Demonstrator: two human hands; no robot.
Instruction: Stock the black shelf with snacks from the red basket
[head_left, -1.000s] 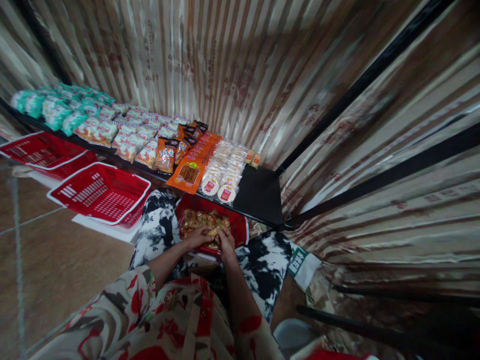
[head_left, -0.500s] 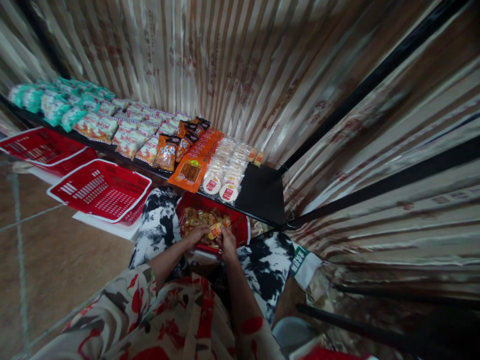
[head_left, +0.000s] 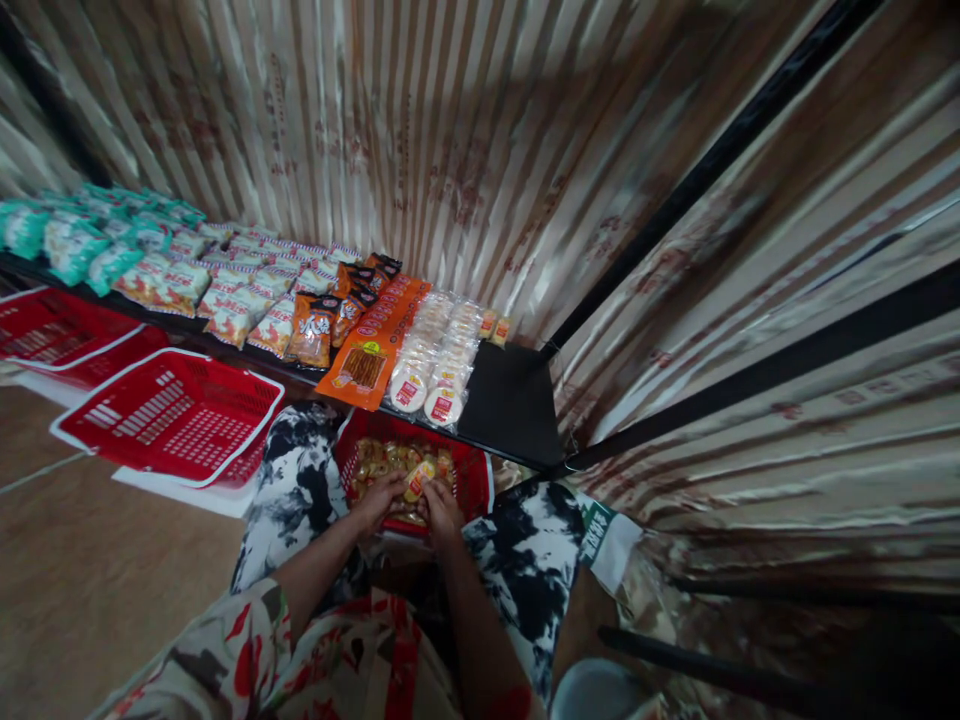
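- Evidently my left hand [head_left: 381, 500] has its fingers closed on one end of a yellow packet [head_left: 419, 482], low and left of centre in the frame.
- My right hand [head_left: 442, 505] pinches the other end, fingers curled nearly shut.
- The yellow packet is over the snacks [head_left: 390, 458] in a red basket [head_left: 474, 480] between my knees; its label shows red-orange marks too small to read.
- Along the black shelf [head_left: 517, 400], from the left edge to the centre, come teal bags [head_left: 71, 245], white bags [head_left: 238, 305] with red lettering and orange pictures, then orange bags [head_left: 311, 328] with black tops and pale characters, too blurred to read.
- Next, an orange pack [head_left: 366, 365] shows brown sticks, a yellow-green badge and a column of round marks.
- Beside it, round white cakes [head_left: 409, 388] in clear wrap carry red labels I can't read; two small packets [head_left: 495, 328] sit behind them.
- Two red baskets stand at the left.
- Right of my knee, a green-and-white bag [head_left: 607, 540] bears white characters, not clear to me.
- Faint red characters run down the striped curtain [head_left: 337, 120] behind.
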